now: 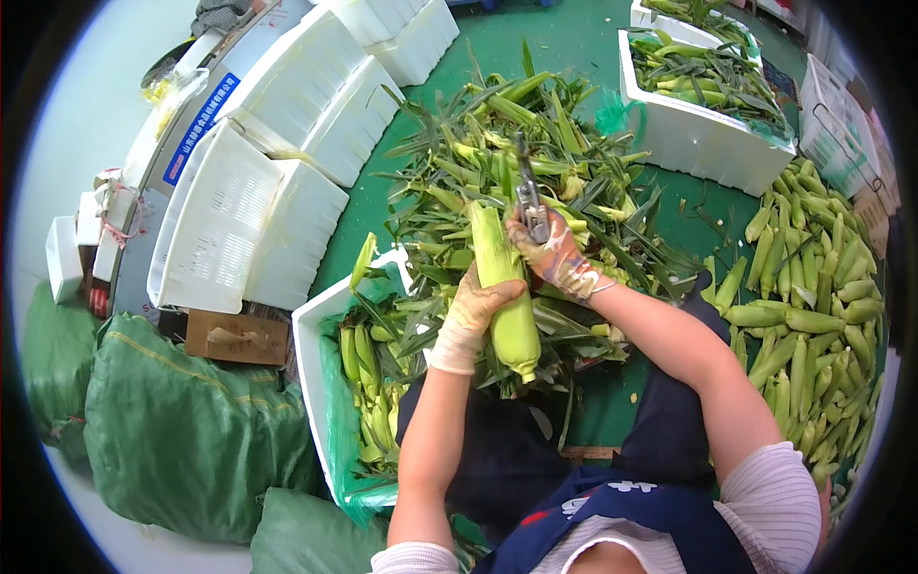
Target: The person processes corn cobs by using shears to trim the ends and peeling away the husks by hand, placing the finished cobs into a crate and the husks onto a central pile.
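Note:
My left hand (470,316), in a stained pale glove, grips a large ear of corn (515,333) in its light green husk. The ear tilts, its narrow stem end towards me and its cut-looking husk end pointing away. My right hand (556,251), in a patterned glove, holds metal hand pruners (529,194) beside the husk's far end, blades pointing away from me. Whether the blades are parted is hard to tell. Below both hands spreads a heap of corn husks and leaves (459,168).
A white foam box (315,402) with a green liner holds corn at my left. Husked-looking green ears (817,323) are piled at right. Foam boxes of corn (706,133) stand beyond; stacked white boxes (301,93) and green sacks (193,430) line the left.

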A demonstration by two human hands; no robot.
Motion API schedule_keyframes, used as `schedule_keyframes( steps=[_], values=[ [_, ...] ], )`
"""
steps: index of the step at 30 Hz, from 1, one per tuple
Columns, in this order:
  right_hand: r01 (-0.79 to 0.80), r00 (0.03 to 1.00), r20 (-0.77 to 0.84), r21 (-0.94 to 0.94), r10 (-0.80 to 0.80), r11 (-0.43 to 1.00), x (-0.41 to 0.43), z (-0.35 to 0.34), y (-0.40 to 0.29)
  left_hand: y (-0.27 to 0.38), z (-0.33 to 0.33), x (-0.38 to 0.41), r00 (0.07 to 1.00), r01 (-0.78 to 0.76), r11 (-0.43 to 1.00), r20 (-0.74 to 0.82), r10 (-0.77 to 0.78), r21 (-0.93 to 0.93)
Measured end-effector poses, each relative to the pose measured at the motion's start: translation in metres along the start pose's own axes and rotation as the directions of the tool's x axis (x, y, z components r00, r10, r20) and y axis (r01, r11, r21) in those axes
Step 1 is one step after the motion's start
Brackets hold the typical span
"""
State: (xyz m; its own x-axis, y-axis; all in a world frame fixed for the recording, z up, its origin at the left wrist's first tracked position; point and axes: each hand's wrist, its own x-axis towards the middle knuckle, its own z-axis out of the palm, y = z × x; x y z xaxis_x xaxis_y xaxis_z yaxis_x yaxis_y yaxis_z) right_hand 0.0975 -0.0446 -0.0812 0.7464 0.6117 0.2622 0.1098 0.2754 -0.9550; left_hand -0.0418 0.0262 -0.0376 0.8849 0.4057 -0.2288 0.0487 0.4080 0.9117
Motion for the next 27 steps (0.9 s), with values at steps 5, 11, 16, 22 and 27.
schedule_keyframes(
  steps=[5, 11, 16, 22, 27],
  values=[
    [-0.154, 0.988, 0.009, 0.217, 0.156, 0.964, -0.010, -0.013, -0.017, -0.001, -0.002, 0.006, 0.996, -0.034, 0.976, -0.073, 0.050, 0.215],
    [-0.038, 0.999, 0.006, -0.354, 0.043, 0.934, -0.012, -0.023, -0.030, -0.027, 0.011, 0.013, 0.929, -0.243, 0.773, -0.088, 0.359, 0.587],
    [-0.135, 0.991, 0.032, 0.312, 0.132, 0.940, -0.020, -0.031, -0.031, -0.045, -0.001, 0.025, 0.900, -0.145, 0.784, -0.249, 0.358, 0.603],
    [-0.051, 0.995, -0.065, 0.294, 0.073, 0.955, -0.020, -0.040, -0.027, -0.037, 0.009, 0.031, 0.991, -0.109, 0.982, -0.095, 0.095, -0.154],
    [0.305, 0.922, 0.020, -0.650, -0.386, 0.696, -0.036, -0.023, -0.013, -0.030, 0.024, 0.019, 0.971, -0.105, 0.986, -0.202, 0.129, 0.127]
  ],
)
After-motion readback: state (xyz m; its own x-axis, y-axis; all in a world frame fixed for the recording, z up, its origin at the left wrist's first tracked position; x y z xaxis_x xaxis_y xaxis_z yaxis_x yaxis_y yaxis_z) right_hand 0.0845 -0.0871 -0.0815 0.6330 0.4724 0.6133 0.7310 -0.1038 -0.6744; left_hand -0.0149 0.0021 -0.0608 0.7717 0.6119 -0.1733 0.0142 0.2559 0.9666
